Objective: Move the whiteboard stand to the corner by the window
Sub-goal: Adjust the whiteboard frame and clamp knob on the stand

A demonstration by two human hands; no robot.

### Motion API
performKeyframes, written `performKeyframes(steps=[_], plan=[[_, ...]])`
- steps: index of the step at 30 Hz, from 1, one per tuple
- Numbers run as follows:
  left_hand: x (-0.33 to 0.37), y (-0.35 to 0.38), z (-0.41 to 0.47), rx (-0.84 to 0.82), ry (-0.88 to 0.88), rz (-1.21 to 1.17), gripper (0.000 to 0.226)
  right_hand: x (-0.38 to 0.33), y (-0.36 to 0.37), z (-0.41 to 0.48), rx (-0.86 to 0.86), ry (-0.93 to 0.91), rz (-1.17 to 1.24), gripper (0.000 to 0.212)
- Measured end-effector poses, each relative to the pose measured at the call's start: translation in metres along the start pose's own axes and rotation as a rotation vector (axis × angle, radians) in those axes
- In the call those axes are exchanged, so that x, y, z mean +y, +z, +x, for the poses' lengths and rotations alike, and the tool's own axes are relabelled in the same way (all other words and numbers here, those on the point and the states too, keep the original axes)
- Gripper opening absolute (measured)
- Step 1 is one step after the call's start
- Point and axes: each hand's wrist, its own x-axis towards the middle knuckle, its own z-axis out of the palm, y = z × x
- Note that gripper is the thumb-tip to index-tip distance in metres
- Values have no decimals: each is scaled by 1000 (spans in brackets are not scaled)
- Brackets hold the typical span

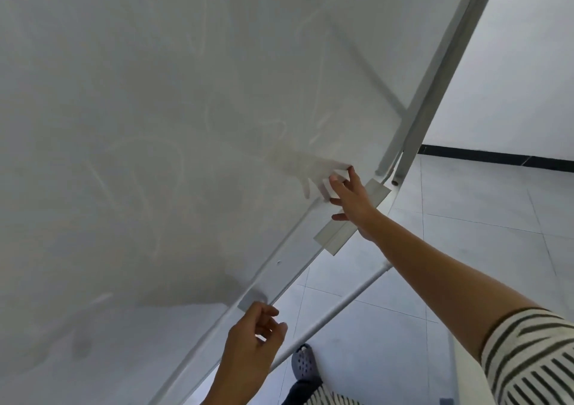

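The whiteboard (161,131) fills most of the view, very close, its surface streaked with wiped marker smears. Its grey stand upright (435,81) runs along the right side, and a lower crossbar (335,306) slants below the tray rail (270,280). My right hand (351,201) is stretched out, fingers spread, fingertips touching the board just above the tray near the lower right corner. My left hand (253,345) hovers with loosely curled fingers at the tray rail's edge, beside a grey clip; it holds nothing that I can see.
Light grey floor tiles (466,224) lie to the right, meeting a white wall (521,63) with a dark baseboard (497,156). My foot in a grey perforated clog (302,366) stands just under the crossbar. A striped sleeve covers my right upper arm.
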Motion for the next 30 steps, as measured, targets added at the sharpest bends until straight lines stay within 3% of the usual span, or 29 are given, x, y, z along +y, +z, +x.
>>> performKeyframes(steps=[9,15,19,23,30], plan=[[22,-1,91,-28,-97,-86,13,-46,20,79,-110,36,-73,75],[42,15,140,69,-222,-131,48,-62,26,125,-281,-39,-231,79],[71,45,179,173,-277,-170,29,-65,10,168,-426,-59,-377,90],[117,70,220,307,-288,-264,11,-91,-10,219,-561,-50,-445,84],[185,88,281,414,-244,-298,15,-150,-35,307,-584,9,-448,69]])
